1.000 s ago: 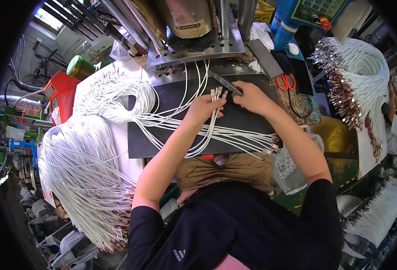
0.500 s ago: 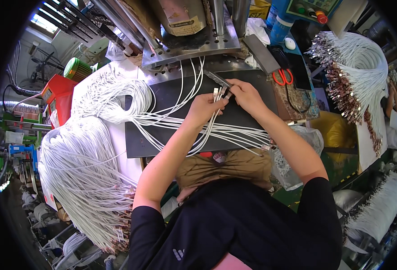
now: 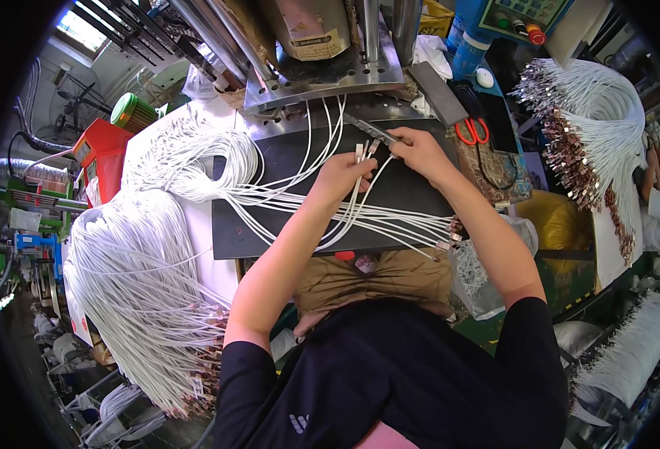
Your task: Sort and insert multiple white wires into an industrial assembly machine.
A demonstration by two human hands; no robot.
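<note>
My left hand [image 3: 340, 177] is closed around a few white cables [image 3: 354, 196], whose metal plug ends stick up above the fingers. Just right of it, my right hand [image 3: 421, 156] pinches the near end of a narrow grey metal bar [image 3: 369, 130], which slants away toward the press. One cable runs up to the right fingertips; whether they grip it too is hidden. Beneath both hands lies a black work plate [image 3: 285, 154]. More white cables [image 3: 397, 221] cross it, with their plugs at its right edge.
A press with a steel plate [image 3: 322, 90] stands ahead. Large cable bundles hang at the left [image 3: 132, 277] and right [image 3: 606, 112]. Red-handled scissors [image 3: 472, 132] and a long grey block [image 3: 438, 93] lie right of the plate. A clear bag [image 3: 487, 269] hangs below.
My right hand has shifted slightly right, away from the left hand, and a cable now stretches between them. The view has moved a little.
</note>
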